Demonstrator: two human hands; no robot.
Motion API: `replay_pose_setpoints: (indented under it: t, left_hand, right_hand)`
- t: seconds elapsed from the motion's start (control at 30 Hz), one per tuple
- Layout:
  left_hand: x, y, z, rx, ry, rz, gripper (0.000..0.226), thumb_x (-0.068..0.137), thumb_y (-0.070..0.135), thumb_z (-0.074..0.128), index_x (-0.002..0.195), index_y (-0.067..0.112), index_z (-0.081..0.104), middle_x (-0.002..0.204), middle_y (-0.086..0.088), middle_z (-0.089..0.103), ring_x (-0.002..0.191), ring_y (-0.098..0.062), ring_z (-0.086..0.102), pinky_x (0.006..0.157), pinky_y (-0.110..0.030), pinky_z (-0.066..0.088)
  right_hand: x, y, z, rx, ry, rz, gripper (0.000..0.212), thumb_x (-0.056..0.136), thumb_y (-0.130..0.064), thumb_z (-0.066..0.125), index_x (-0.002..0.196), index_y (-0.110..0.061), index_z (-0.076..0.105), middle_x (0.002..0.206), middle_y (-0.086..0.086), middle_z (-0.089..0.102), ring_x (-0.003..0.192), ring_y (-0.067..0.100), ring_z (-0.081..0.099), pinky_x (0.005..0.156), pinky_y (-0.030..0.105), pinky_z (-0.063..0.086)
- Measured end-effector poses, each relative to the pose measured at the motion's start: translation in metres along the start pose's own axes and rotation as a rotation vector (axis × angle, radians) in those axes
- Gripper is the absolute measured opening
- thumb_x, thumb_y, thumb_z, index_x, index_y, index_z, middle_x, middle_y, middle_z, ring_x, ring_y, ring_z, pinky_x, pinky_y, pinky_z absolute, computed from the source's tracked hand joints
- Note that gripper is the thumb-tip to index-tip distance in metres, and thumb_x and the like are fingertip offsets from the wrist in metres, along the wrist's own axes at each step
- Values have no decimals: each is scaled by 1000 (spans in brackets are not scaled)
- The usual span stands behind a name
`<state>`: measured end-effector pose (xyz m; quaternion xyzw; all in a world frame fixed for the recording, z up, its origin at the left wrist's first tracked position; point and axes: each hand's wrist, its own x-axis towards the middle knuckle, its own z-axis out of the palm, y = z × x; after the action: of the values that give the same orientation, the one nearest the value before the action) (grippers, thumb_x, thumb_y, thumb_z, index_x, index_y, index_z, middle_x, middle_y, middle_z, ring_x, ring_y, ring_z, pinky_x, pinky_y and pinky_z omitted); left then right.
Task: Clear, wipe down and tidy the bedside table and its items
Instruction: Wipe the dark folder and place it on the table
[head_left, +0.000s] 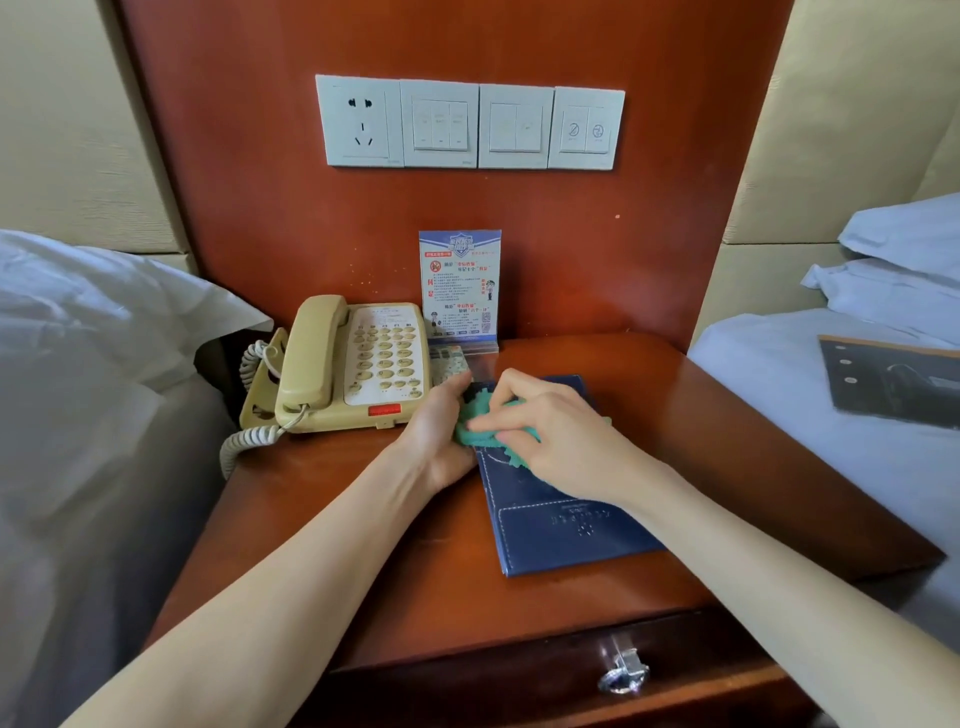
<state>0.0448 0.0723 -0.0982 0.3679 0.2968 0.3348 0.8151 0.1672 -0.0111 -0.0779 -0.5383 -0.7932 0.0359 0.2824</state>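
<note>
drawer handle x1 | hands x2: left, right gripping cloth x1 | folder x1

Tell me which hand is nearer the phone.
Left. The left hand lies right beside the phone, at its front right corner; the right hand is farther right, over the blue folder.

Head camera looks forward and down, close over the bedside table.
</note>
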Motion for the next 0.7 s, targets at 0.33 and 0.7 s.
replay_pose_setpoints:
  t: [0.33, 0.7]
  left_hand:
    - [3, -3, 4, 13, 40, 44, 36, 104, 34, 35, 109, 5, 55, 75, -11, 75, 65, -20, 73, 50, -30, 57]
    - [5, -5, 4, -20, -8, 95, 38, 104, 32, 38, 133, 9, 46, 89, -13, 76, 79, -24, 74, 55, -37, 58]
  right_hand:
    - [-44, 1, -20, 107, -169, -12, 34, 92, 0, 56, 108, -26, 73, 94, -7, 51, 86, 10, 53, 74, 21, 41]
    - [-87, 37, -48, 140, -20, 124, 38, 90, -2, 60, 93, -35, 77, 97, -16, 56, 90, 10, 60, 75, 25, 45]
